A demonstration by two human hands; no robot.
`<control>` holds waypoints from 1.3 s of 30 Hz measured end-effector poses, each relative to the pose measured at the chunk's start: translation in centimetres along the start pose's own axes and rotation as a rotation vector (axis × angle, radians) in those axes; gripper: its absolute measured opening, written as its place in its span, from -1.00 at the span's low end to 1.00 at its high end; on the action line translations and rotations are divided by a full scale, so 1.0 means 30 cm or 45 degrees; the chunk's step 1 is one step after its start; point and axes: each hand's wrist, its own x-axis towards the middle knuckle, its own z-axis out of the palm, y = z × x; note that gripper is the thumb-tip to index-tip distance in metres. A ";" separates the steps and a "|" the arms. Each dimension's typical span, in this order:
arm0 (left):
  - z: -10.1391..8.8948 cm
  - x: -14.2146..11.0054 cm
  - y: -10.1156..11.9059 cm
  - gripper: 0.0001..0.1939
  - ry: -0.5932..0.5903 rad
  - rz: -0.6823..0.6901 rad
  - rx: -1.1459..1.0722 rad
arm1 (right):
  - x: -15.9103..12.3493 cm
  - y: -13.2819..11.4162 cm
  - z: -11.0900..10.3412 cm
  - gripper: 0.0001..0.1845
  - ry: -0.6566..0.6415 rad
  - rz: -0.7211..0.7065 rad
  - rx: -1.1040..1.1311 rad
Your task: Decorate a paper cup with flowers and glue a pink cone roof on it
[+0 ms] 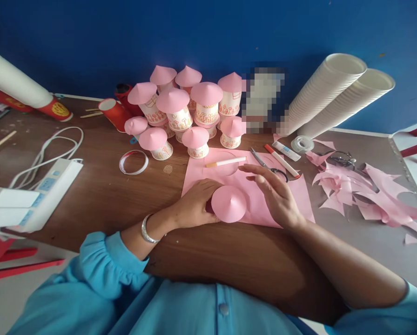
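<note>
My left hand (198, 204) is closed round a dark red body, which looks like a paper cup and is mostly hidden by my fingers and by a pink paper cone (230, 204) on top of it. To the right of the cone, my right hand (276, 195) is raised with fingers stretched out and nothing in them. Beneath both hands lies a pink paper sheet (299, 200). On it rest an orange-capped white marker (225, 162), scissors (264, 161) with dark handles, and a red-capped marker (281, 160).
Several paper-cup houses (175, 116) with pink cone roofs stand at the back. Glue (285, 150), clear tape (302, 144) and pink scraps (337, 186) lie right, below tall cup stacks (327, 93). Leftward are a cup ring (133, 162), a red cup (114, 114) and a power strip (51, 195).
</note>
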 end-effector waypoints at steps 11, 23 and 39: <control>0.016 0.007 -0.019 -0.27 0.016 -0.021 0.019 | -0.005 -0.023 0.064 -0.11 -0.265 -0.645 -0.358; 0.010 0.010 -0.012 -0.27 0.011 -0.025 0.039 | 0.004 -0.049 0.076 -0.25 -0.259 -0.629 -0.229; 0.012 0.020 0.003 -0.32 0.043 0.042 0.036 | 0.013 -0.049 0.113 -0.42 -0.232 -0.633 -0.281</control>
